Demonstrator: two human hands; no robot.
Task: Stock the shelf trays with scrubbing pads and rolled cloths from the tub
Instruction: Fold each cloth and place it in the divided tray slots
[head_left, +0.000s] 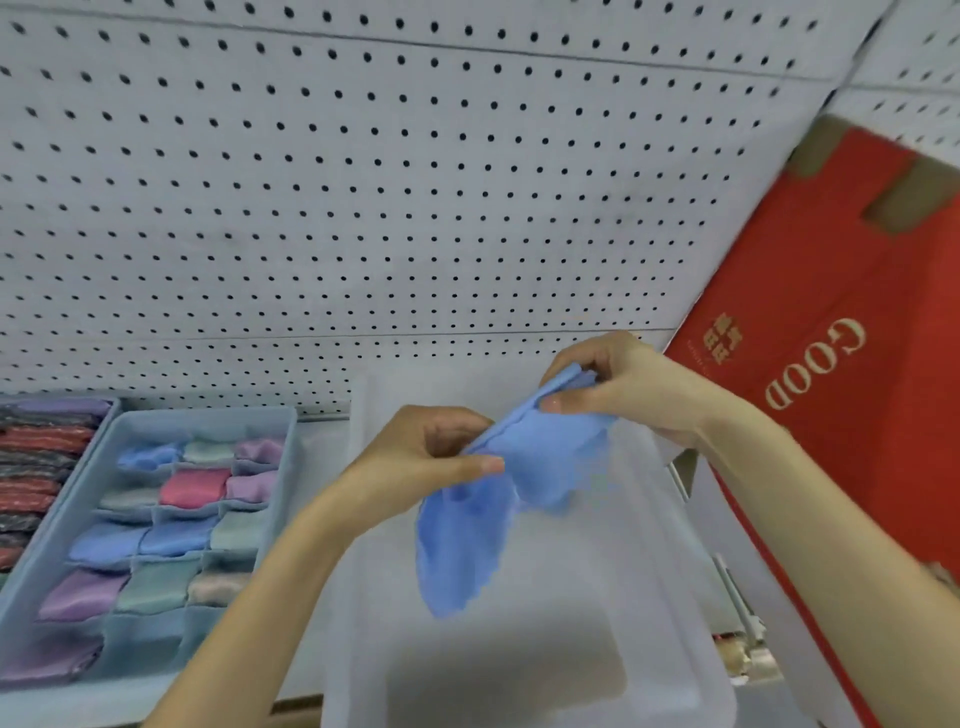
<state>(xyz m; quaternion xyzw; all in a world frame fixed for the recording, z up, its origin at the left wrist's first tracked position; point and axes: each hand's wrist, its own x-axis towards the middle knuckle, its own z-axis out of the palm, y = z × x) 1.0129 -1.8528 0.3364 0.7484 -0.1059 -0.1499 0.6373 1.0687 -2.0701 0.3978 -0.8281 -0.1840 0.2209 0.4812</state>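
A blue cloth (483, 514) hangs loose between my hands above the clear plastic tub (660, 597). My left hand (431, 457) pinches its folded upper edge at the lower left. My right hand (623, 389) pinches the same edge higher up, to the right. The cloth's free end droops toward the tub. To the left stands a light blue divided tray (283, 462) with rolled cloths in blue, pink, purple and grey-green in its compartments. At the far left a second tray (111, 410) holds a row of dark and red scrubbing pads (36, 467).
A white pegboard wall (363, 182) rises behind the shelf. A red cardboard box (831, 338) printed with "GOOD" leans at the right, close to my right forearm. A metal fitting (743, 613) shows between the tub and the box.
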